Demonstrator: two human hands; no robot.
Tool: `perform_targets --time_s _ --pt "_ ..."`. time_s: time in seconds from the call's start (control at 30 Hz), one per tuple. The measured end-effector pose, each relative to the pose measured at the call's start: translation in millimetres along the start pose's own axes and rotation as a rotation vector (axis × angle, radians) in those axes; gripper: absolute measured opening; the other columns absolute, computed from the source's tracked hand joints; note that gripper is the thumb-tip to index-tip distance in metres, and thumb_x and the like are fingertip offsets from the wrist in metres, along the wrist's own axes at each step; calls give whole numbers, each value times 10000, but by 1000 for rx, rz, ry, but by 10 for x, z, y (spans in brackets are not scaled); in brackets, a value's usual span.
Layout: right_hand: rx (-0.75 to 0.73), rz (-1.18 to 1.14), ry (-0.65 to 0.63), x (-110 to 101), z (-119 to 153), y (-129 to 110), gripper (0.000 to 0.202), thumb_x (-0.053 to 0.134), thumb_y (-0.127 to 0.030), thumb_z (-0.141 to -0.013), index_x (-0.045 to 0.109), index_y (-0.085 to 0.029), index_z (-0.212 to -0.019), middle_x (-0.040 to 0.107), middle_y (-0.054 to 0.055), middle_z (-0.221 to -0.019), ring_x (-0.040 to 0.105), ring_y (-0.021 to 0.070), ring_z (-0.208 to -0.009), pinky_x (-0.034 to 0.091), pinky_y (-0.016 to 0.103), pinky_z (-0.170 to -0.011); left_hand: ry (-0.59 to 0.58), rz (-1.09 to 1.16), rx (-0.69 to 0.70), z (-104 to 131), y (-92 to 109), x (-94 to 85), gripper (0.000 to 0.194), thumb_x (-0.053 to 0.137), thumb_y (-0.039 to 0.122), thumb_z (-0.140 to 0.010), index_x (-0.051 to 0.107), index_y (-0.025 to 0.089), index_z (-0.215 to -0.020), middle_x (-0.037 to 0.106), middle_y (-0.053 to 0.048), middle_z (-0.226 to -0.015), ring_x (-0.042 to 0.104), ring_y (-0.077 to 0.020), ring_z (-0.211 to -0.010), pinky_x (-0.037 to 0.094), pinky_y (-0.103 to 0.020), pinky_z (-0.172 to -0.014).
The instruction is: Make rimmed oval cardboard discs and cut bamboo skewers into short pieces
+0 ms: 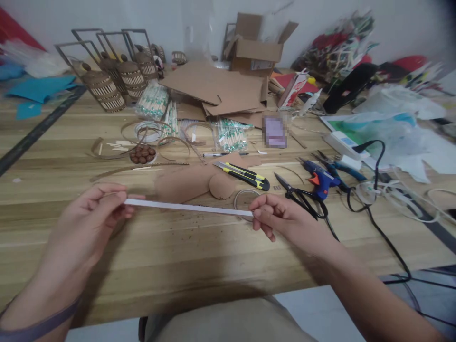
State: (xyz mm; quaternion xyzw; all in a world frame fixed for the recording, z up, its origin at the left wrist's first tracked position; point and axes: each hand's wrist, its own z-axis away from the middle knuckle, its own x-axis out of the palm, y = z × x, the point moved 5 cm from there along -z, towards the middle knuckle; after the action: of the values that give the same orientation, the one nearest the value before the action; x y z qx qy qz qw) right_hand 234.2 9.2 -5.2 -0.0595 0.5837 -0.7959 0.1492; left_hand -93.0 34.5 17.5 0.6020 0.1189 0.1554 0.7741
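Brown balls point(143, 154) in container point(152, 162), strip point(188, 207) in hands point(83, 221) point(280, 216)

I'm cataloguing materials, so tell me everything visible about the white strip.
The white strip is narrow and straight, perhaps paper or plastic. The left hand and right hand pinch its ends, holding it above the wooden table. It slants slightly down toward the right in the picture.

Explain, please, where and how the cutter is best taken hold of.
Probably the cutter is best gripped by the rear half of its yellow-and-black body, coming from above and the right. It lies slantwise on the table, its narrow tip pointing left and away from the person, its thicker rear end nearer the right hand. That hand now pinches the strip.
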Motion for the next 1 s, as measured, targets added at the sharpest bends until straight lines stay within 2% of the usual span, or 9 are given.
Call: perform_targets --time_s 0.1,0.23,0.37,0.47,0.53,0.63,0.73,0.87,1.0 --pt "-36 -90 25 56 -18 -36 370 715 -518 -824 565 -191 -909 655 -17 -671 483 80 -460 417 218 -421 12 33 -5 21 14 -17 145 702 219 -838 655 260 -707 707 75 -691 581 -131 -664 501 -209 -523" --pt "-73 -176 71 165 -20 -32 361 697 -522 -842 569 -197 -931 688 3 -716 515 88 -469 446 230 -436 -64 -18 17 127 -124 82 104 688 290 -844 659 266 -747 710 39 -731 576 -158 -653 494 -246 -528" --pt "-123 -58 77 273 -11 -77 293 631 -478 -896 599 -192 -954 701 20 -755 581 109 -520 506 257 -504 -141 -399 318 460 -97 227 79 668 359 -861 682 285 -838 684 39 -704 570 -154 -606 465 -246 -541" --pt "-195 57 58 332 5 -164 245 544 -422 -954 608 -186 -967 702 22 -752 596 111 -533 520 258 -534 -328 -624 645 686 34 450 88 631 335 -893 715 315 -909 747 28 -873 668 -188 -801 512 -277 -727" --pt "-237 119 19 378 17 -220 223 494 -378 -980 609 -186 -980 700 21 -757 599 108 -547 522 253 -548 -468 -688 739 712 68 599 139 615 317 -902 731 298 -976 762 0 -1004 680 -222 -949 501 -314 -864" --pt "-278 188 -55 458 30 -263 206 457 -332 -996 604 -188 -992 692 20 -764 600 106 -565 516 244 -551 -730 -719 587 626 -27 788 202 570 303 -929 741 285 -1036 764 -19 -1054 683 -229 -970 501 -303 -832" --pt "-279 205 -92 508 25 -244 208 452 -331 -1000 599 -183 -992 672 13 -737 597 106 -564 503 235 -539 -948 -696 385 605 -167 893 235 525 258 -942 754 284 -986 769 2 -944 682 -194 -836 485 -260 -706" --pt "-258 154 -90 493 -2 -198 254 448 -382 -1003 595 -178 -966 653 12 -720 577 104 -549 484 230 -524 -990 -691 250 613 -279 913 223 522 255 -912 741 247 -873 694 21 -737 615 -168 -679 417 -241 -585" --pt "-230 100 -47 431 -34 -173 258 516 -427 -971 602 -188 -930 656 11 -731 569 103 -566 479 229 -534 -950 -547 52 575 -369 905 188 570 328 -876 712 220 -935 661 13 -734 602 -168 -680 419 -241 -582"
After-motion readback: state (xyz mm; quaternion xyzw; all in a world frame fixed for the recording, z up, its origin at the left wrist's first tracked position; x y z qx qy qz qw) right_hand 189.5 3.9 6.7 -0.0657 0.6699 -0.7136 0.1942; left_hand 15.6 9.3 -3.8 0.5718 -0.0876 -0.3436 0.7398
